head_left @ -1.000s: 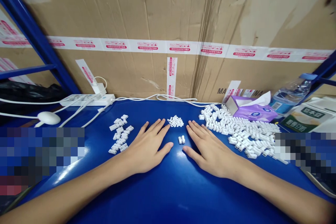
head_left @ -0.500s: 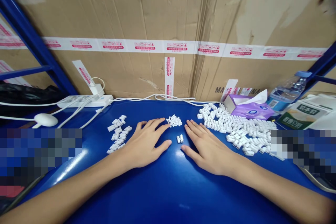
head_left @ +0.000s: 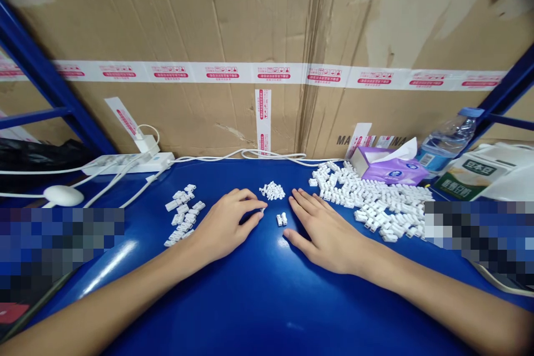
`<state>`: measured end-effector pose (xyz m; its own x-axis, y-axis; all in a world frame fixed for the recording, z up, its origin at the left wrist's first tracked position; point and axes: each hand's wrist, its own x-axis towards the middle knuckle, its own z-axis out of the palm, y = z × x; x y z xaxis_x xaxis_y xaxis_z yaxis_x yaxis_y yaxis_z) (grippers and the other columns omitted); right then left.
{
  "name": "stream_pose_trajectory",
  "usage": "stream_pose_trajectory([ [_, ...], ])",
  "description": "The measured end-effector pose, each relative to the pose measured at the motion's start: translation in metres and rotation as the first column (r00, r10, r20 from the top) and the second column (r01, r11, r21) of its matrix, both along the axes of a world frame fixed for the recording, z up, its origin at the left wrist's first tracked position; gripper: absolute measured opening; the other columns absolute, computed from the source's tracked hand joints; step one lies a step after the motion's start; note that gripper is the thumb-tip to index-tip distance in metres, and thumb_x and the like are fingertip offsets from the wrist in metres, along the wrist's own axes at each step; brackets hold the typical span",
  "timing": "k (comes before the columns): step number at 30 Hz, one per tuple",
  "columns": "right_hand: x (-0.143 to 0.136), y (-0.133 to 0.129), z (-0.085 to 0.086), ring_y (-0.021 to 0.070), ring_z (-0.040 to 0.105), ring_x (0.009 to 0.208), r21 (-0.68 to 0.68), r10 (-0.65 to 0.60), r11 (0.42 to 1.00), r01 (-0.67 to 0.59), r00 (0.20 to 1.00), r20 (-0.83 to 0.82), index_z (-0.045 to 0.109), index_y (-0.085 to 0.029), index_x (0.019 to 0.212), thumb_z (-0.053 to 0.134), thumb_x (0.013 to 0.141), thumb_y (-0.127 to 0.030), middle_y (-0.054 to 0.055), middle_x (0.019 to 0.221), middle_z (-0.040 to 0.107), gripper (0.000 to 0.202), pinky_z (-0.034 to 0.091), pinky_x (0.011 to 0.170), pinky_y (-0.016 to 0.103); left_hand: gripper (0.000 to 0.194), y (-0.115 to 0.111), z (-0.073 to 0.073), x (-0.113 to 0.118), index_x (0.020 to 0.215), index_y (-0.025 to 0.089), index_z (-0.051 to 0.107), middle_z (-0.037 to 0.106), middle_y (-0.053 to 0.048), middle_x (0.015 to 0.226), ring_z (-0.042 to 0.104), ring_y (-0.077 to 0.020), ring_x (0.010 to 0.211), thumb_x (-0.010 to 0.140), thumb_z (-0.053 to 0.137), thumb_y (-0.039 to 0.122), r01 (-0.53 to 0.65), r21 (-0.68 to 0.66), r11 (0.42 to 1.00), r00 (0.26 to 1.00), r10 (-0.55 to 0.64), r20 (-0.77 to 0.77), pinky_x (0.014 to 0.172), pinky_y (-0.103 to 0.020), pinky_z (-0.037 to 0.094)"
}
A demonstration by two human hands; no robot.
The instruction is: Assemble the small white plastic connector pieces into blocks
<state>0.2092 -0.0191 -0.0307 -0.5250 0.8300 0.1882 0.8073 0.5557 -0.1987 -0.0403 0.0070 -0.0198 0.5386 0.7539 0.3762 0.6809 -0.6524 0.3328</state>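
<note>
My left hand (head_left: pixel 229 222) has its thumb and forefinger closed in a pinch, with a tiny white plastic piece (head_left: pixel 262 209) just showing at the tips. Beyond those fingertips lies a small heap of tiny white plastic pieces (head_left: pixel 272 191). Two white wire connectors (head_left: pixel 282 219) sit side by side on the blue table between my hands. My right hand (head_left: pixel 323 228) rests palm down to the right of them, fingers stretched out and holding nothing. Left of my left hand is a loose group of white connectors (head_left: pixel 183 214).
A large spread of white connectors (head_left: pixel 375 200) covers the right side of the blue table (head_left: pixel 267 300). Behind it stand a purple tissue pack (head_left: pixel 392 169), a water bottle (head_left: pixel 448 136) and a carton (head_left: pixel 471 175). A power strip (head_left: pixel 125 164) with white cables lies back left, before a cardboard wall (head_left: pixel 187 16).
My left thumb and forefinger have come together from a spread pose, closing on a tiny white piece. My right hand still lies flat. The whole view has shifted slightly.
</note>
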Motion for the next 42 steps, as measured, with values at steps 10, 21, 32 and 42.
stream_pose_trajectory([
  [10, -0.001, -0.001, 0.005, 0.0371, 0.027, 0.152, -0.02, -0.01, 1.0, 0.01, 1.0, -0.001, 0.042, -0.005, 0.154, 0.042, 0.101, -0.058, 0.023, 0.161, 0.034, 0.075, 0.026, 0.123, 0.058, 0.026, -0.007, 0.011, 0.003, 0.104, 0.021, 0.077, 0.074, -0.005, 0.097, 0.067, -0.0211, 0.087, 0.091, 0.055, 0.014, -0.032, -0.055, 0.998, 0.999, 0.033, 0.01, 0.085, -0.037, 0.054],
  [21, -0.006, -0.005, 0.009, 0.0325, 0.054, 0.129, 0.071, 0.065, 0.996, -0.051, 0.976, -0.21, 0.069, -0.023, 0.115, 0.064, 0.095, -0.032, 0.009, 0.126, 0.069, 0.022, 0.043, 0.107, 0.054, 0.024, -0.008, 0.01, 0.002, 0.092, 0.023, 0.077, 0.072, -0.003, 0.09, 0.065, -0.0169, 0.078, 0.093, 0.054, 0.016, 0.034, -0.085, 0.996, 0.997, -0.028, 0.071, 0.076, -0.03, 0.052],
  [32, -0.006, -0.004, 0.009, 0.0298, 0.057, 0.122, 0.076, 0.089, 0.994, -0.074, 0.971, -0.22, 0.071, -0.025, 0.112, 0.063, 0.098, -0.029, 0.008, 0.123, 0.069, 0.017, 0.044, 0.101, 0.051, 0.015, -0.017, 0.01, 0.011, 0.093, 0.029, 0.08, 0.073, 0.002, 0.081, 0.062, -0.0154, 0.072, 0.092, 0.066, 0.024, 0.053, -0.225, 0.973, 0.984, -0.012, 0.18, 0.07, -0.029, 0.047],
  [42, -0.01, -0.005, 0.007, 0.024, 0.06, 0.111, 0.073, 0.125, 0.992, -0.107, 0.942, -0.311, 0.071, -0.023, 0.103, 0.071, 0.093, -0.026, 0.004, 0.114, 0.071, 0.01, 0.041, 0.095, 0.044, 0.014, -0.021, 0.011, 0.016, 0.091, 0.029, 0.081, 0.074, 0.003, 0.08, 0.058, -0.0137, 0.069, 0.09, 0.067, 0.03, 0.034, -0.369, 0.929, 0.972, 0.056, 0.229, 0.069, -0.027, 0.044],
])
